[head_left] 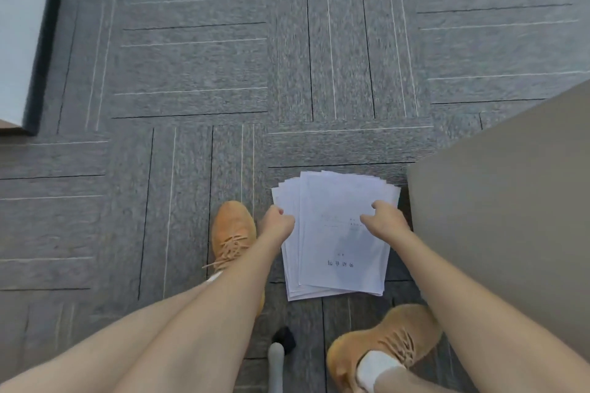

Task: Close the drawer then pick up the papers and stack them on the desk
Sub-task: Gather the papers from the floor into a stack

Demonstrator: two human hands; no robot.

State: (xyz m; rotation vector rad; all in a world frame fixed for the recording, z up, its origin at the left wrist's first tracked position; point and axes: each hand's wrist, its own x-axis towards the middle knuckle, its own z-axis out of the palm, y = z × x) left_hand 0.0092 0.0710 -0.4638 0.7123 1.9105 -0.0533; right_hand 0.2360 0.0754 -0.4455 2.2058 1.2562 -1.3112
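The left hand [277,223] gripped the left edge of the fanned papers [335,252]; the right hand [383,222] clutched their top above the carpet [191,73].

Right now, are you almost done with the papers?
Not yet. No drawer is in view, so I cannot tell if it is closed. In hand: the papers lie fanned on the carpet between the shoes, with the left hand at their left edge and the right hand on top. Left: lifting them and stacking them on the desk.
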